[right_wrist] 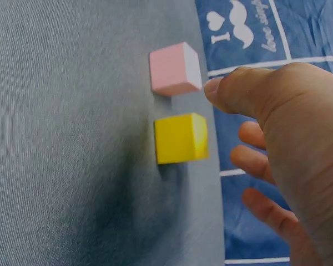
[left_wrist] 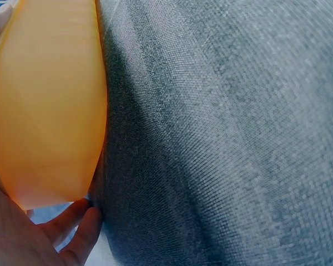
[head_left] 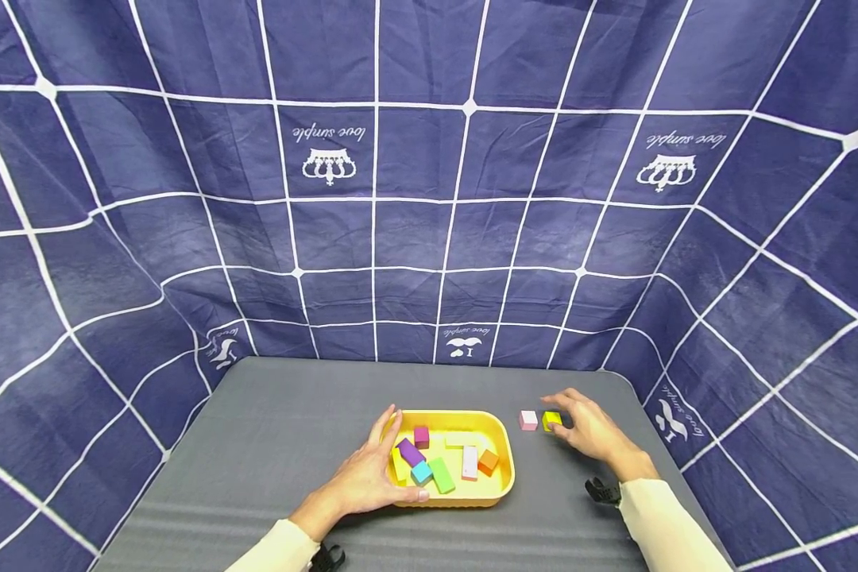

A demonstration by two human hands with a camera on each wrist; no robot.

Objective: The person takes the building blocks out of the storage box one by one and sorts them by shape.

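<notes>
My left hand (head_left: pixel 365 477) grips the left end of a yellow plastic tray (head_left: pixel 502 494), thumb along the near rim and fingers around the far left corner. The tray's orange-yellow outer wall (left_wrist: pixel 50 111) fills the left of the left wrist view. Over at the right, my right hand (head_left: pixel 592 429) hovers with fingers spread and bent around a yellow cube (head_left: pixel 551 422). In the right wrist view, a gap shows between its fingers and the yellow cube (right_wrist: pixel 175 139). A pink cube (right_wrist: pixel 169 70) sits just beside the yellow one, left of it in the head view.
Inside the tray lie several coloured blocks, among them a purple block (head_left: pixel 411 453), a blue cube (head_left: pixel 422 473), a green block (head_left: pixel 442 476) and an orange cube (head_left: pixel 488 462). Grey cloth (head_left: pixel 293 429) covers the table. A blue checked curtain (head_left: pixel 415 238) closes off the back and sides.
</notes>
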